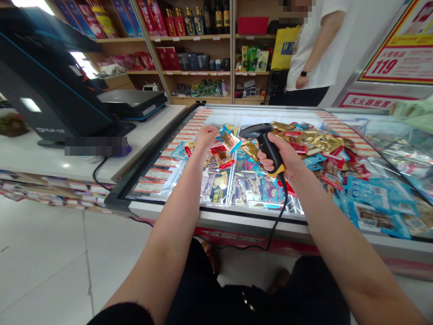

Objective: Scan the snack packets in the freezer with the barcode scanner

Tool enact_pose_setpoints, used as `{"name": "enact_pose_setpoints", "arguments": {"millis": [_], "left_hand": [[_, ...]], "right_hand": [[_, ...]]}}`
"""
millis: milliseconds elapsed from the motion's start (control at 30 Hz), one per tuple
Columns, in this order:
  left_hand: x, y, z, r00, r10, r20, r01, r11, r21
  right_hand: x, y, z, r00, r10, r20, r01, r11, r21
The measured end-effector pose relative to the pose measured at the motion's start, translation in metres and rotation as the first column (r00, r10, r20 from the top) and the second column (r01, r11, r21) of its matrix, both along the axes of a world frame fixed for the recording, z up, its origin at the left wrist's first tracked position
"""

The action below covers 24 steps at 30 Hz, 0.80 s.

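My left hand (pixel 207 137) pinches the corner of a small blue snack packet (pixel 230 139) with a clear window and a white label. That packet is held up over the glass top of a chest freezer (pixel 162 171). My right hand (pixel 282 155) is wrapped round the handle of a black barcode scanner (pixel 267 142) with a yellow base, its head turned left toward the packet. A black cable (pixel 282 212) runs down from the scanner over the freezer's front. Beneath the blue packet lies a red snack packet (pixel 222 157). Right of the scanner spreads a pile of gold, red and blue packets (pixel 321 142).
To the left, a counter (pixel 162 122) carries a black checkout machine (pixel 50 85) and a weighing scale (pixel 131 101). Shelves of bottles and boxes (pixel 199 54) stand behind. A person in a white shirt (pixel 324 49) is beyond the freezer at right, near wall signs (pixel 399 58).
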<state>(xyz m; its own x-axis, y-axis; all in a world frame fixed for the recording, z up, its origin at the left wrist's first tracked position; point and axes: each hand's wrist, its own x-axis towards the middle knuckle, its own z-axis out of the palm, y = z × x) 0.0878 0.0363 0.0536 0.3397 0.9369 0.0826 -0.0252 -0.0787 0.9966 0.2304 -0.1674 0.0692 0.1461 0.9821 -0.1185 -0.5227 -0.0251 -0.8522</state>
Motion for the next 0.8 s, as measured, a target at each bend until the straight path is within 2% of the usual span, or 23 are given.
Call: {"name": "enact_pose_setpoints", "arguments": {"millis": [100,233,333,400,467,533,567,667,800], "left_hand": [[-0.002,0.006,-0.001,1.000,0.016,0.018,-0.016,1.000,0.018],[-0.009,0.026,-0.006,0.990,0.138,0.023,-0.140,0.985,0.100],[-0.023,0.037,-0.007,0.952,0.271,-0.145,-0.228,0.939,0.257],[-0.036,0.039,-0.007,0.856,0.373,-0.357,-0.229,0.894,0.385],[-0.047,0.037,-0.007,0.693,0.444,-0.569,-0.183,0.871,0.457],[-0.053,0.034,-0.009,0.537,0.443,-0.718,-0.115,0.881,0.458],[-0.054,0.032,-0.010,0.483,0.427,-0.765,-0.080,0.891,0.447],[-0.052,0.027,-0.010,0.412,0.420,-0.809,-0.029,0.893,0.449],[-0.039,0.015,-0.007,0.425,0.498,-0.756,-0.028,0.842,0.539]], "right_hand": [[0.000,0.000,0.000,1.000,-0.001,0.007,0.001,1.000,0.002],[0.002,-0.001,0.000,1.000,0.004,0.005,-0.004,1.000,-0.003],[0.004,-0.001,0.000,1.000,-0.004,0.005,0.004,1.000,0.012],[0.005,-0.001,0.001,1.000,-0.012,-0.005,0.012,1.000,0.023],[0.007,-0.001,0.003,0.999,-0.032,-0.015,0.032,0.999,0.016],[0.007,-0.002,0.005,0.998,-0.055,-0.016,0.055,0.998,0.003],[0.008,-0.003,0.006,0.998,-0.066,-0.014,0.066,0.998,0.000],[0.008,-0.004,0.009,0.996,-0.092,-0.009,0.092,0.996,0.009],[0.011,-0.006,0.010,0.995,-0.103,0.007,0.103,0.994,0.026]]}}
